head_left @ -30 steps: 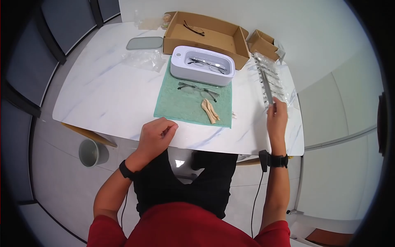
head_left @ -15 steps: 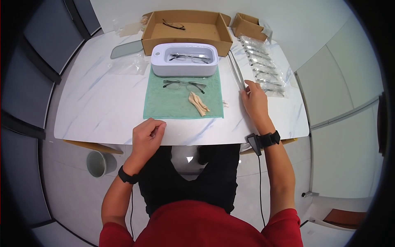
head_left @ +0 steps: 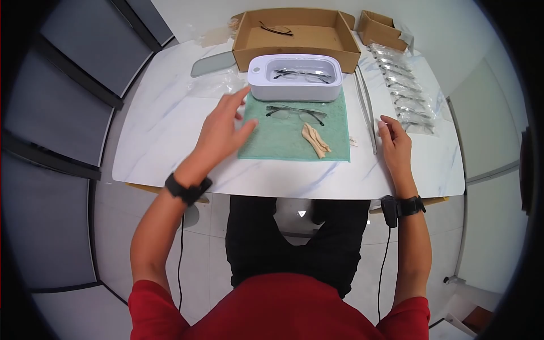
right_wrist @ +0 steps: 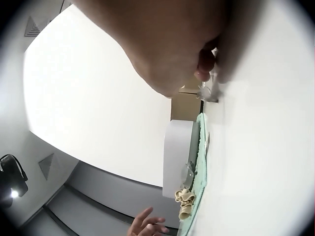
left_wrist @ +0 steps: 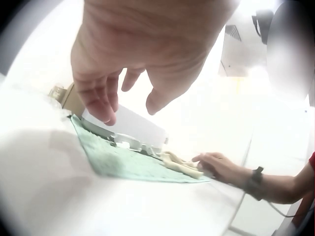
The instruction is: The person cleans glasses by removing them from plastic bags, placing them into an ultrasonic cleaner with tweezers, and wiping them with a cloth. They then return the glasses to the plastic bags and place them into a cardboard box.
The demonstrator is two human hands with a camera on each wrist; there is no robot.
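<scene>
My left hand hovers by the left edge of the green cloth, fingers spread and holding nothing. A pair of glasses lies on the cloth, with a crumpled beige cloth below it. Behind them stands a white-lilac cleaner with a second pair of glasses in its basin. My right hand rests at the table's right side, fingers loosely bent, beside long grey tweezers; it appears to grip nothing. In the left wrist view the left hand is above the cloth.
An open cardboard box with dark glasses stands at the back, a smaller box to its right. Bagged glasses lie at the right. A grey lid and clear plastic are at the left.
The right hand has moved the tweezers from the bagged glasses to beside the green cloth and let them go. The left hand has risen from the table's front edge toward the cleaner, its fingers opened.
</scene>
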